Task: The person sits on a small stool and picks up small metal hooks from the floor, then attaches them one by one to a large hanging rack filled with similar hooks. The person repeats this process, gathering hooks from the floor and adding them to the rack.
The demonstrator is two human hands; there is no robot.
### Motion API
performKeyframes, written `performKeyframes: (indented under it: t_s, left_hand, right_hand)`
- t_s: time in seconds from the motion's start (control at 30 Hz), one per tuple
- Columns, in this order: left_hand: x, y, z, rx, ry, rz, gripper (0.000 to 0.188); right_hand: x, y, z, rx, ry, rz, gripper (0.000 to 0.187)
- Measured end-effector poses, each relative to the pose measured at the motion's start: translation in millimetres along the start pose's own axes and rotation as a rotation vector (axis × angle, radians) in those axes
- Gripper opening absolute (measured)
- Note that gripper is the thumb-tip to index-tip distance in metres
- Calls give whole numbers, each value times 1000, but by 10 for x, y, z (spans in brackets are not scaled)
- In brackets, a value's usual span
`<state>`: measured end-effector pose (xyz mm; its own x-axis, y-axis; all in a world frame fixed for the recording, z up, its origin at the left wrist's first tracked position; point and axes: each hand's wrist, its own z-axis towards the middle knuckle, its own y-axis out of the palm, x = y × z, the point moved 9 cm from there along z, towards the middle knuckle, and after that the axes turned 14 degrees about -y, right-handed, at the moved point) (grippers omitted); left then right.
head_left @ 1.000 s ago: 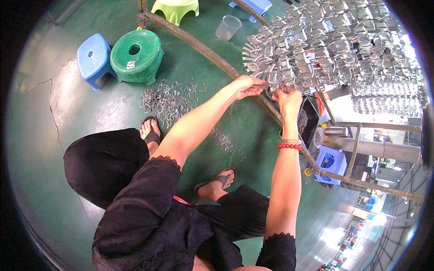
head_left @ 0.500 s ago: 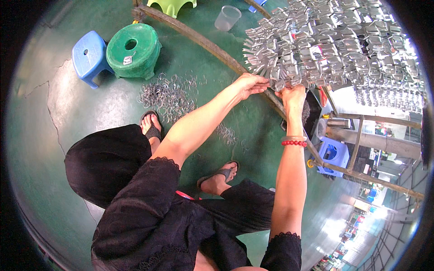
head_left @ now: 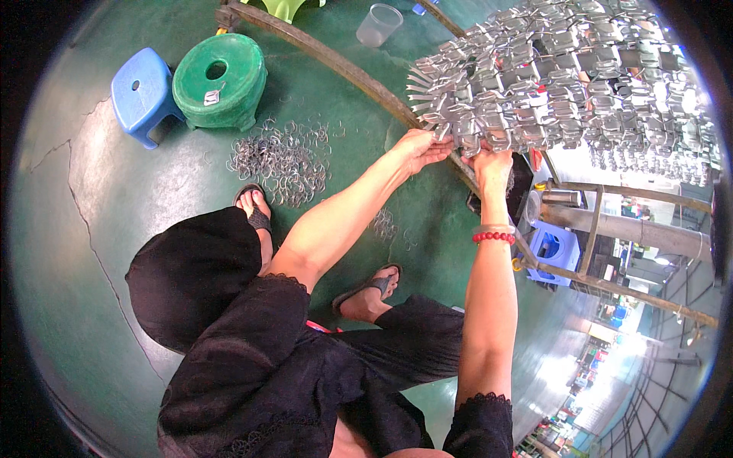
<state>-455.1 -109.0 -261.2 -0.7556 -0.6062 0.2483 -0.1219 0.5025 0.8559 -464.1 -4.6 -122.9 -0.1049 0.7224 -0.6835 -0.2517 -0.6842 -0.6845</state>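
Rows of bent, shiny metal pieces (head_left: 550, 99) hang in a dense mass at the upper right. At the lower left corner of this mass, my left hand (head_left: 421, 151) has its fingers pressed together on the edge of a metal piece. Just right of it, my right hand (head_left: 490, 166) is closed at the bottom edge, its fingers curled against another metal piece. The fingertips of both hands are partly hidden by the metal. A red bead bracelet (head_left: 494, 237) and a pale bangle circle my right wrist.
A wooden pole (head_left: 336, 61) runs beneath the hanging metal. Thin curved metal bits (head_left: 281, 162) lie scattered on the green floor. A green stool (head_left: 229, 91) and a blue stool (head_left: 137, 84) stand left, a clear plastic cup (head_left: 379, 26) behind, a purple-blue stool (head_left: 563, 248) right.
My view has shifted slightly. Both hands stay at the lower edge of the hanging metal, with small finger movements, and the metal pieces beside them have tilted a little.
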Motion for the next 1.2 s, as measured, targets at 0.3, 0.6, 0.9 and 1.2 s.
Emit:
performKeyframes:
  t_s: [0.3,0.6,0.9,1.2]
  left_hand:
    - [-21,-53,42,-90,-16,-49,18]
    - [-55,-6,48,-108,-43,-86,15]
    - [-59,-23,52,-63,-30,-10,16]
    - [-106,-4,42,-62,-26,-37,16]
  right_hand:
    - [-34,121,-35,-155,96,-77,23]
    - [48,104,-93,-42,102,93,30]
    - [-25,87,-79,-87,82,46,21]
    - [-226,-77,-170,-65,10,-204,19]
